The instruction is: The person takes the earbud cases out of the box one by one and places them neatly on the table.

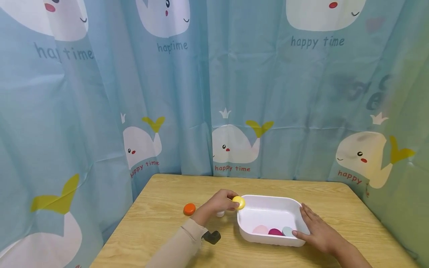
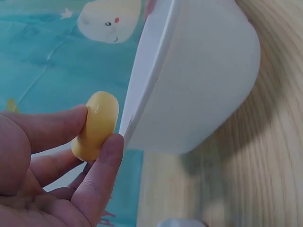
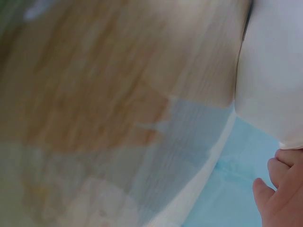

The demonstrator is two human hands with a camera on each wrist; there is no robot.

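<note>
Thumb and fingers of my left hand (image 1: pixel 219 203) pinch a yellow round disc (image 1: pixel 239 202) at the left rim of a white basin (image 1: pixel 264 240). The left wrist view shows this disc (image 2: pixel 97 125) edge-on, thick and rounded, close beside the basin wall (image 2: pixel 199 80). My right hand (image 1: pixel 320 230) rests on the basin's right rim, its fingers fairly straight and its thumb over the front right corner. Inside the basin lie a pale pink disc (image 1: pixel 260 229), a magenta disc (image 1: pixel 275 232) and a light blue disc (image 1: pixel 287 231), partly hidden by the front wall.
An orange disc (image 1: pixel 189 209) lies on the wooden table (image 1: pixel 174 190) left of my left hand. Under that hand sits a small white object (image 1: pixel 220 214), partly hidden. A blue whale-print curtain (image 1: pixel 234 93) hangs behind the table. A black piece (image 1: pixel 212 237) sticks out at my left wrist.
</note>
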